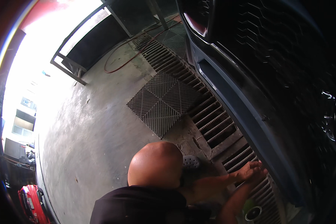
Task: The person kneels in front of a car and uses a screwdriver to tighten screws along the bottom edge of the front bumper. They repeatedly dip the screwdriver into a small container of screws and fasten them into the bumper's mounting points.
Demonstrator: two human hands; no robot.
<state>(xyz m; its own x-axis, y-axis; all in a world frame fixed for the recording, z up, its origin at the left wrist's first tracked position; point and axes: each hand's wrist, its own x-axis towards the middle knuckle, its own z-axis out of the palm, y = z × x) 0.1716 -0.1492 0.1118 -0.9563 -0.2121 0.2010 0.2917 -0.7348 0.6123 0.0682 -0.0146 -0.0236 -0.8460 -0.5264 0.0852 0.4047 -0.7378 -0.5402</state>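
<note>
Bright light (37, 56) poured in at the left across a grey concrete floor (89, 130), where a dark square mat (158, 104) lay by a barred metal grate (215, 130) and a red hose (112, 71) curled.

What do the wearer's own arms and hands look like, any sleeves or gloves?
The left forearm and right forearm are bare where they show: no sleeve, watch or band visible. The left hand wears no glove. The right hand is partly hidden, but no glove shows. No clear markings.
</note>
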